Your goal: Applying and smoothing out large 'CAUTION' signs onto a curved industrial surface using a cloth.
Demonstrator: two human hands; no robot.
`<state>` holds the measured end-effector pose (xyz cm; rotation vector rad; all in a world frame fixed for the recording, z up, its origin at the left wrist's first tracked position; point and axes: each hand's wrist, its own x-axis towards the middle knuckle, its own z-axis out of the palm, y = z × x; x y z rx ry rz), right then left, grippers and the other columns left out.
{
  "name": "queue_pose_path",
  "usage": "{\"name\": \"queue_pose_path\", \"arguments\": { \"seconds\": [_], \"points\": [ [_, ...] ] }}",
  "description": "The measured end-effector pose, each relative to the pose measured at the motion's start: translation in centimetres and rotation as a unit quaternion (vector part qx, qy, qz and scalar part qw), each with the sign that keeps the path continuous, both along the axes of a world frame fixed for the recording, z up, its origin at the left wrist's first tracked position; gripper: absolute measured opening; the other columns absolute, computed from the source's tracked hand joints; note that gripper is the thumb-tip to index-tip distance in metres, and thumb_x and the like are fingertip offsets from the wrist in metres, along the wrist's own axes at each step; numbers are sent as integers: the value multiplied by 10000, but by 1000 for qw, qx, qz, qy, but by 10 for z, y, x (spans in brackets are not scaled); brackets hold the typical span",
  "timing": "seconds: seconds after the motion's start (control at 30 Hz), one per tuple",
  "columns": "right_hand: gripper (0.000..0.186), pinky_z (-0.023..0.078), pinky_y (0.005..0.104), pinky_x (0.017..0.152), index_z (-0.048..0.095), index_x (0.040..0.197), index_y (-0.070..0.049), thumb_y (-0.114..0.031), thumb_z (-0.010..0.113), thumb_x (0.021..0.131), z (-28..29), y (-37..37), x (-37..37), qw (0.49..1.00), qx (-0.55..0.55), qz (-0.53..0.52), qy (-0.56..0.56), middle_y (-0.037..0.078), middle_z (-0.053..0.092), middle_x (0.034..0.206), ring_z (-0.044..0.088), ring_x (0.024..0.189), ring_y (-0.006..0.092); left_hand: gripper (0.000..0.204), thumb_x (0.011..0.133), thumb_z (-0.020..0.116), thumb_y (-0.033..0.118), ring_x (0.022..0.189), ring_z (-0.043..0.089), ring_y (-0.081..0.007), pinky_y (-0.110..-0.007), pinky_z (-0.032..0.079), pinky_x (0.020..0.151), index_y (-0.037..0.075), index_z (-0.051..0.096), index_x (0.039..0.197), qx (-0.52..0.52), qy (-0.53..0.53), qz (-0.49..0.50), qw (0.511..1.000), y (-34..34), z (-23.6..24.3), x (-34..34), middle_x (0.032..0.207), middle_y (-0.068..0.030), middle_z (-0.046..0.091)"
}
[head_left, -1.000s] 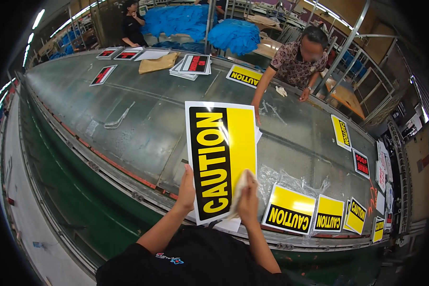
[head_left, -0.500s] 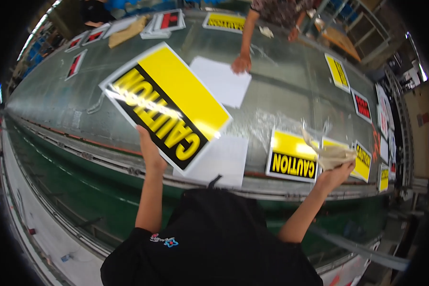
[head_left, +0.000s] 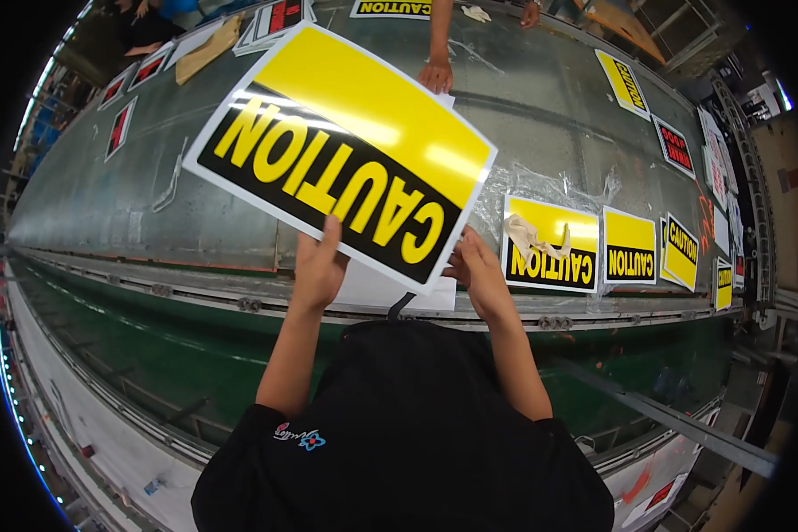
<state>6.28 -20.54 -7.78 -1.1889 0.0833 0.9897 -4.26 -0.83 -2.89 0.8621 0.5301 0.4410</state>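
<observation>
A large glossy yellow-and-black sign [head_left: 363, 115], tilted over the table, is held at its near edge by both hands. My left hand [head_left: 319, 266] grips it from below, thumb on the black band. My right hand [head_left: 474, 262] has its fingers closed on the lower right corner. Under the sign, a white sheet [head_left: 390, 293] lies at the table's near edge. A crumpled beige cloth [head_left: 532, 241] rests on another yellow-and-black sign [head_left: 550, 273] just right of my right hand.
A co-worker's hand [head_left: 434, 75] touches a sheet across the metal table [head_left: 106, 213]. More yellow-and-black signs [head_left: 629, 226] lie to the right, red-and-black ones [head_left: 674, 142] at right and far left. Brown paper [head_left: 204, 53] is at the back. A metal rail [head_left: 665, 417] runs at lower right.
The held sign has turned from upright to slanted, then moved up slightly. My right hand let go of the cloth, which now lies on a sign, and now holds the held sign's corner.
</observation>
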Motion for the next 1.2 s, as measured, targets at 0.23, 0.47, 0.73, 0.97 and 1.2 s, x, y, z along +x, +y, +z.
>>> {"name": "queue_pose_path", "arguments": {
  "seconds": [0.23,0.47,0.73,0.97,1.2],
  "points": [
    [281,438,168,592,509,1160,1,-192,498,955,12,2,34,990,19,-121,-63,18,632,962,576,766,40,420,937,501,100,1137,493,-189,-346,416,949,-2,352,1316,166,59,-43,983,6,-23,-19,1226,-106,498],
    [260,443,170,579,523,1140,-19,-202,503,956,6,9,44,972,47,-227,-29,6,621,922,570,724,44,411,976,413,173,1184,494,-247,-445,422,976,85,299,1360,28,-111,-15,993,24,2,-3,1300,-103,470],
    [329,526,346,778,434,1203,-48,-151,559,917,-4,31,10,995,34,-89,14,90,584,1059,611,923,207,303,923,567,177,953,556,-114,-266,441,842,-46,547,1127,212,71,-28,974,16,9,39,1060,-81,618],
    [600,356,378,1010,296,1367,-22,-101,612,863,12,-14,57,820,-228,-263,-455,150,346,1384,370,1263,280,304,908,581,193,868,597,-120,-262,485,762,-62,572,1074,336,146,-261,893,77,39,46,957,-92,657],
    [549,318,389,1026,335,1376,-11,-318,485,946,37,-38,84,866,-238,-18,-439,220,481,1299,452,1225,299,357,911,554,271,851,614,-267,-338,472,782,-3,572,1138,472,72,-558,678,87,24,94,974,-155,655]
  ]
}}
